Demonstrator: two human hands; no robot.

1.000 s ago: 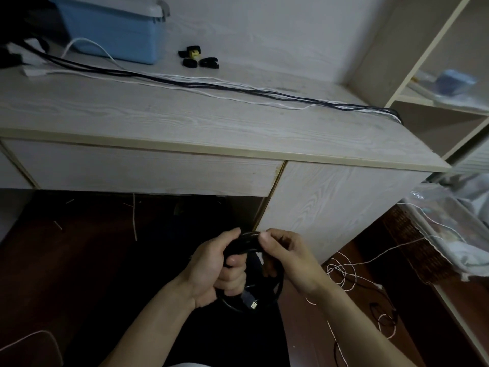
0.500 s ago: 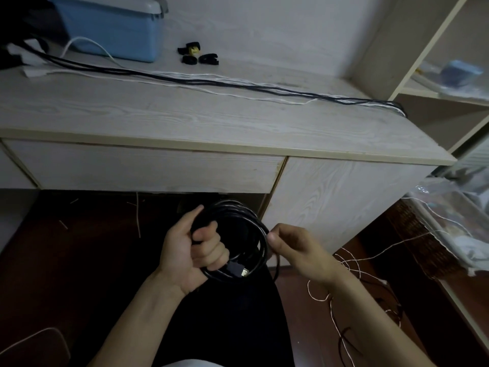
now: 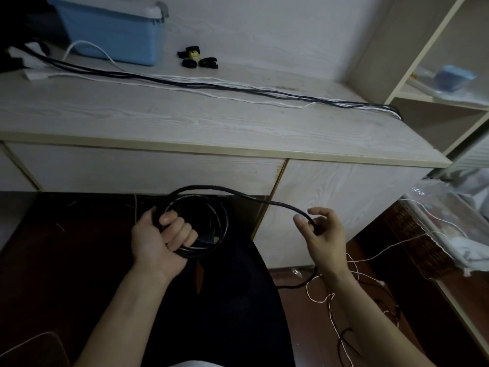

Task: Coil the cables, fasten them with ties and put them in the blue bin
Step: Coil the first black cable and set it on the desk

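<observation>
black cable (image 3: 201, 221) is sitting in a round coil, and the left hand (image 3: 161, 239) is clenching its fingers tight around the bundle of loops. one loose stretch of the same cable is arching up over the coil and running out to the right hand (image 3: 321, 231), which is pinching it between thumb and fingers, a little way off from the coil.

so the job is looking like it is only partly done. this coil is getting more loops, but it is not finished, because the cable is hanging down past the right hand to the floor. no tie is on it yet. the ties (image 3: 197, 59) are lying far above the gripped coil, up on the desk (image 3: 185, 120), just beside the blue bin (image 3: 113, 30). i cannot tell if the bin is holding anything. more cables (image 3: 238, 88), black and white, are stretching in a long line across the desk, well apart from both hands, and these are waiting to be coiled too.

the desk is pale wood with a wavy grain. below the right hand, thin white cords (image 3: 352, 263) are tangling on the dark reddish floor (image 3: 299, 313). a shelf (image 3: 434, 96) is standing far off to the right.
</observation>
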